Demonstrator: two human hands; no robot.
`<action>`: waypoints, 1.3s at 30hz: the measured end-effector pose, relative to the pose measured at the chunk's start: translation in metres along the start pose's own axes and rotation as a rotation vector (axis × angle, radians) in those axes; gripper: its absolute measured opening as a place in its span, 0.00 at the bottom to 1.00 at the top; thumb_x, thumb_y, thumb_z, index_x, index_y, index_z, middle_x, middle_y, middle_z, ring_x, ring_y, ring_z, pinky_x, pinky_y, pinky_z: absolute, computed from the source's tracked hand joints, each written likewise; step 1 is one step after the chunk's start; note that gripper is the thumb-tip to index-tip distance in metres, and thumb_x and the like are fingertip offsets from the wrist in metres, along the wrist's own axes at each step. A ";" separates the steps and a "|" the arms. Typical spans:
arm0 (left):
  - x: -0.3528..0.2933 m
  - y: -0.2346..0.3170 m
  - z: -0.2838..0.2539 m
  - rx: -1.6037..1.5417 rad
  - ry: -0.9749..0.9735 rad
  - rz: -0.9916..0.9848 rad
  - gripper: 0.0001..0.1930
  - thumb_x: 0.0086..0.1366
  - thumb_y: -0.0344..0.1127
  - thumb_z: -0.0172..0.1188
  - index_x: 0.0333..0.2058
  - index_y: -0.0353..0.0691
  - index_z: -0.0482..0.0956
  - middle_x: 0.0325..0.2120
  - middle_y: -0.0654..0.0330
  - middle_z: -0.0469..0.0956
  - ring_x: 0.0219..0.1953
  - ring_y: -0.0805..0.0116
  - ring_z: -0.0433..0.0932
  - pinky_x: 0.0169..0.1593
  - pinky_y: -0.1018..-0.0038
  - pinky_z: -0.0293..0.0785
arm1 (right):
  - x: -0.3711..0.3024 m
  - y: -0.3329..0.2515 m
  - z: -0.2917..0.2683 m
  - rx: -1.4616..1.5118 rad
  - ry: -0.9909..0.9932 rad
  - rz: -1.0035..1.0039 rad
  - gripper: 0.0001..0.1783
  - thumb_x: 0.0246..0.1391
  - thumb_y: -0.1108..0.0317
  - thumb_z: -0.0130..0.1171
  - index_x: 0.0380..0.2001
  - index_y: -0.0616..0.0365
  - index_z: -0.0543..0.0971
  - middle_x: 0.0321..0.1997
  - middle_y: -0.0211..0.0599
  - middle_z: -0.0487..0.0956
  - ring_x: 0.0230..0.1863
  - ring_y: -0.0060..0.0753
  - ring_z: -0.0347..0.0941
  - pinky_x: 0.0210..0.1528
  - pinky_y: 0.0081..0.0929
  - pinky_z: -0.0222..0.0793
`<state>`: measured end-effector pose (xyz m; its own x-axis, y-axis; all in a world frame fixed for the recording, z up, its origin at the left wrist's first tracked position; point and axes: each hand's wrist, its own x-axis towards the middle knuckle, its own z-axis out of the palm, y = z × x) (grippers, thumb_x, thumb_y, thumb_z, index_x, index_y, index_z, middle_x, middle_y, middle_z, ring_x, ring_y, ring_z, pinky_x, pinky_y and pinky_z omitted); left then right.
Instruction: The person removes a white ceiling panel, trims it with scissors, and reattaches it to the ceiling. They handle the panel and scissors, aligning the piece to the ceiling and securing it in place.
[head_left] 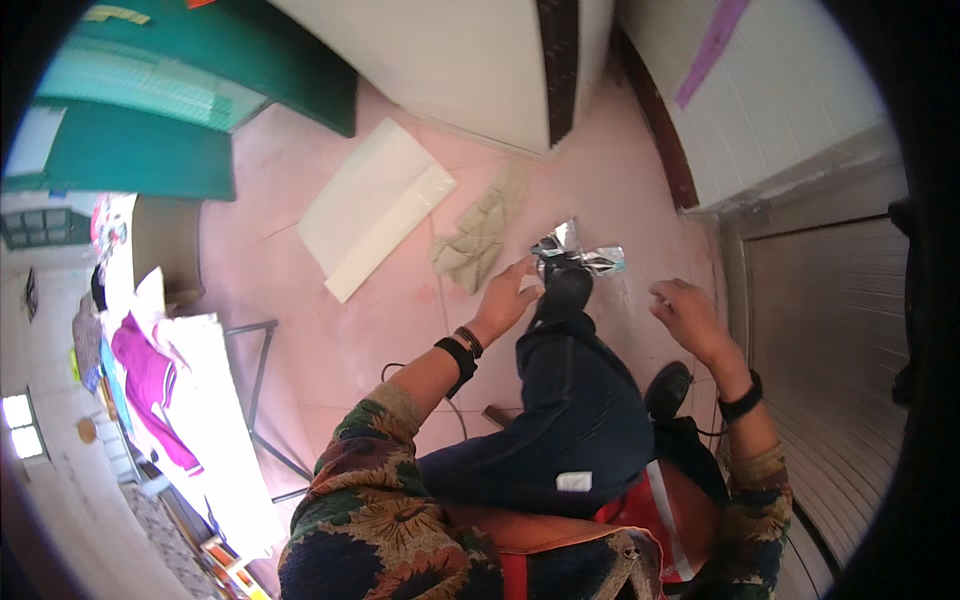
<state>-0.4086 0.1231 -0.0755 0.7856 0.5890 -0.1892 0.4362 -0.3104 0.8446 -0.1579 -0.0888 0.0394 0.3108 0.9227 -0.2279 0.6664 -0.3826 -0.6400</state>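
Note:
A crumpled silver foil wrapper (575, 246) lies on the pink floor, just past the toe of my dark shoe (568, 292). Beside that shoe is my left hand (508, 298), thumb and fingers apart, its fingertips close to the foil's left edge. Whether they touch the foil I cannot tell. My right hand (690, 318) hovers to the right of the shoe, its fingers loosely bent and apart, with nothing visible in it. Both wrists wear dark bands.
A flat cream board (375, 208) and a greenish-grey cloth (482, 238) lie on the floor ahead. At left stands a white table (225, 420) with clothes, on a metal frame (262, 400). White cabinet (470, 60) ahead, ribbed grey panel (825, 330) at right.

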 end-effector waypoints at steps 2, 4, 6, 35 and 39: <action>-0.023 0.013 -0.026 0.050 0.057 0.070 0.28 0.62 0.36 0.63 0.61 0.41 0.68 0.48 0.51 0.79 0.51 0.51 0.77 0.54 0.64 0.71 | -0.018 -0.032 -0.022 -0.048 0.003 -0.015 0.13 0.55 0.71 0.61 0.43 0.62 0.78 0.39 0.50 0.79 0.39 0.51 0.77 0.42 0.39 0.72; -0.046 0.028 -0.053 0.008 0.133 0.061 0.29 0.62 0.36 0.63 0.61 0.41 0.67 0.49 0.51 0.78 0.52 0.51 0.76 0.55 0.65 0.71 | -0.031 -0.060 -0.032 -0.056 0.012 -0.024 0.13 0.55 0.71 0.60 0.44 0.62 0.78 0.40 0.50 0.79 0.39 0.49 0.78 0.42 0.38 0.73; -0.067 0.043 -0.084 0.011 0.223 0.144 0.30 0.62 0.35 0.63 0.62 0.42 0.65 0.50 0.51 0.77 0.53 0.51 0.75 0.56 0.64 0.71 | -0.042 -0.083 -0.037 -0.033 0.046 -0.020 0.14 0.56 0.71 0.61 0.45 0.63 0.79 0.41 0.50 0.80 0.38 0.46 0.78 0.40 0.35 0.73; -0.260 0.068 -0.257 0.028 0.827 0.431 0.37 0.64 0.44 0.64 0.67 0.37 0.60 0.56 0.48 0.74 0.60 0.57 0.72 0.63 0.65 0.65 | -0.106 -0.235 -0.013 0.352 0.712 -0.153 0.15 0.65 0.68 0.56 0.51 0.64 0.79 0.40 0.32 0.83 0.38 0.18 0.76 0.45 0.18 0.70; -0.279 0.056 -0.277 0.024 0.851 0.343 0.31 0.69 0.33 0.57 0.67 0.33 0.58 0.60 0.50 0.71 0.63 0.63 0.68 0.67 0.66 0.58 | -0.110 -0.237 -0.013 0.456 0.792 -0.021 0.14 0.64 0.67 0.57 0.49 0.63 0.79 0.38 0.31 0.82 0.38 0.20 0.77 0.44 0.17 0.70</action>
<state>-0.7247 0.1479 0.1629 0.2895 0.8098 0.5104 0.2555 -0.5792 0.7741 -0.3414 -0.1006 0.2255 0.7878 0.5631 0.2496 0.3971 -0.1546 -0.9047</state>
